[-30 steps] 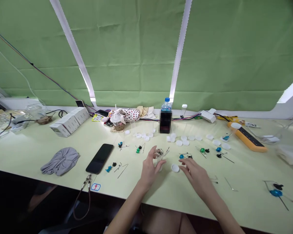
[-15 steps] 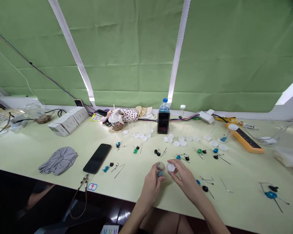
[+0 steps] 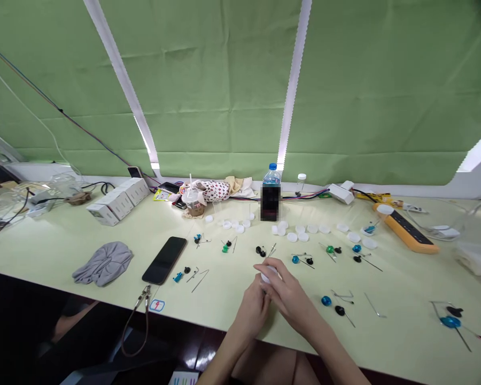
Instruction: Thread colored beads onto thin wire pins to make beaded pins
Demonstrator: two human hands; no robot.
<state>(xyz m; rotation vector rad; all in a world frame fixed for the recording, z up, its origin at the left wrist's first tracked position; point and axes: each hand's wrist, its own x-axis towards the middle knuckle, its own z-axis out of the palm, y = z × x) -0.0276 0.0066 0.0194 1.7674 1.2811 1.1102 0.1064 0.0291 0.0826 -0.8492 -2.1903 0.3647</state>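
Both my hands meet over the near middle of the pale green table (image 3: 64, 251). My left hand (image 3: 253, 306) is wrapped round a small clear cup, which is almost hidden behind the fingers. My right hand (image 3: 285, 291) lies over it and presses a white cap (image 3: 266, 276) down on the cup's top. Around my hands lie small pin-like parts: a black pair (image 3: 260, 250), a blue bead with wire (image 3: 295, 259), a blue bead (image 3: 326, 300) and a black piece (image 3: 339, 309) to the right.
A black phone (image 3: 164, 260) and a grey cloth (image 3: 103, 263) lie to the left. Several white caps (image 3: 297, 232) and a water bottle (image 3: 271, 192) sit farther back. An orange power strip (image 3: 406, 229) is at the back right, white boxes (image 3: 118, 200) at the back left.
My left hand lifted the clear cup off the table toward me. My right hand picked up a white cap, brought it over and now covers the cup's top.
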